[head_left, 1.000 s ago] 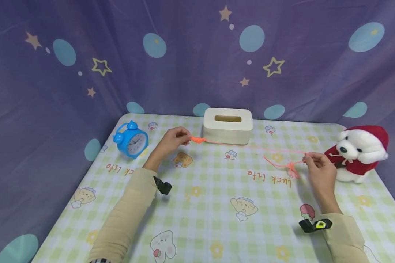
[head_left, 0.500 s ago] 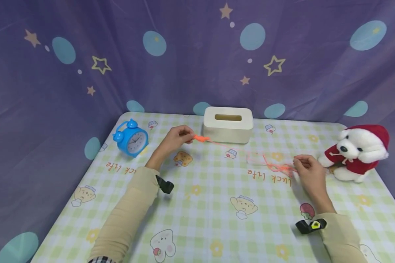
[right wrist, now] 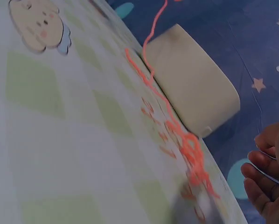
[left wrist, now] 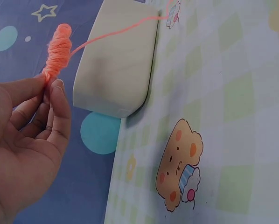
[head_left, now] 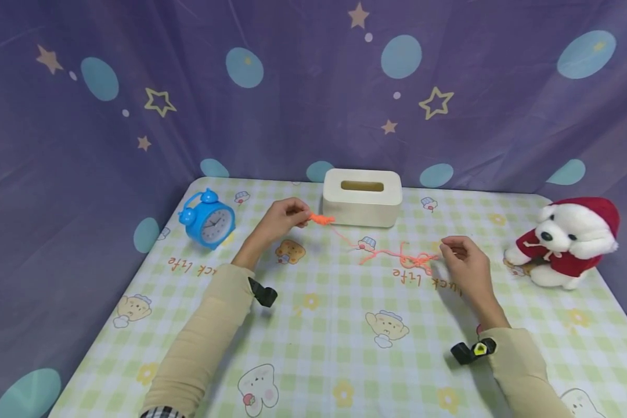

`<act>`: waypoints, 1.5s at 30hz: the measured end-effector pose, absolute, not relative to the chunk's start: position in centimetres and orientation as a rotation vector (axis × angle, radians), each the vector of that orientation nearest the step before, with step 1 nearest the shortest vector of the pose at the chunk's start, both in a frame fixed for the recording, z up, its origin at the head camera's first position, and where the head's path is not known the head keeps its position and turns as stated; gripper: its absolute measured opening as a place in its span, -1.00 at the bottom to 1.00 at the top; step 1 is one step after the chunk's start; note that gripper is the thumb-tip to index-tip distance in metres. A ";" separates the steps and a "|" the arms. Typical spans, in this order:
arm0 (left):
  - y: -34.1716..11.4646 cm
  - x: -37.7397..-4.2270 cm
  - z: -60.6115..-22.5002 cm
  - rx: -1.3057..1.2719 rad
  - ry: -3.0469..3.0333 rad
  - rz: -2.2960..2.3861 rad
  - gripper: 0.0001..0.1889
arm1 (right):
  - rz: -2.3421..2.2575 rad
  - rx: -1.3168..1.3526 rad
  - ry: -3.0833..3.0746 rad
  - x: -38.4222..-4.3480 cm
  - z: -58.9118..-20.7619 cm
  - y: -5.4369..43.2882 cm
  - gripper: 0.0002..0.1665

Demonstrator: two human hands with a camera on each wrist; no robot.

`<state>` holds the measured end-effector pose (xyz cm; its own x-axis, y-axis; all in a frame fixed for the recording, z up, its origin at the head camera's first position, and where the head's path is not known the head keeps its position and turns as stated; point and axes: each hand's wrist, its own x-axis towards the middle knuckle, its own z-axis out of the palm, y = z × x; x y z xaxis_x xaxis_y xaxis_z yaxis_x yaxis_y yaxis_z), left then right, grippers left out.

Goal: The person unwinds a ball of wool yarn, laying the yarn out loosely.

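My left hand (head_left: 287, 217) pinches one end of a small wound bundle of orange yarn (left wrist: 59, 49) between thumb and fingers, above the table. From this bundle a single strand droops to the right and down to the cloth. It leads to a loose tangle of the same yarn (head_left: 417, 261), which has several stray ends. Just right of the tangle is my right hand (head_left: 470, 276), its fingers loosely bent and its fingertips close to a yarn end in the head view. In the right wrist view, the fingers (right wrist: 258, 186) appear apart from the yarn, holding nothing visible.
A cream tissue box (head_left: 362, 212) stands at the back centre, behind the strand. The blue alarm clock (head_left: 209, 223) is left of my left hand, and a white plush dog (head_left: 564, 244) in red sits at far right. A checked cloth (head_left: 334, 360) covers the table.
My right hand has moved left, away from the plush dog. The tangle has shifted left too, and the strand has gone slack. My left hand has moved slightly right, still pinching the bundle.
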<state>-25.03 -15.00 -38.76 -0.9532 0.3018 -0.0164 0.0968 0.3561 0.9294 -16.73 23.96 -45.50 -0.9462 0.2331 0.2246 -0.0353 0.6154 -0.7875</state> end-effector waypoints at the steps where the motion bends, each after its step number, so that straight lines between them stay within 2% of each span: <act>1: -15.0 -25.0 -38.7 0.361 2.435 1.636 -0.79 | 1.258 -0.129 -2.529 -17.0 -45.4 23.5 -0.68; 20: -14.7 -24.9 -38.7 0.353 2.414 1.662 -0.81 | 1.560 0.350 -2.441 -21.7 -44.7 12.6 -0.78; 26: -14.7 -24.9 -38.6 0.360 2.400 1.666 -0.81 | 1.594 0.418 -2.456 -22.4 -45.0 10.0 -0.80; 32: -14.7 -25.0 -38.7 0.347 2.403 1.648 -0.78 | 1.600 0.471 -2.474 -22.7 -45.5 8.3 -0.77; 45: -14.8 -24.9 -38.6 0.355 2.412 1.652 -0.81 | 1.586 0.453 -2.507 -22.4 -45.5 7.6 -0.87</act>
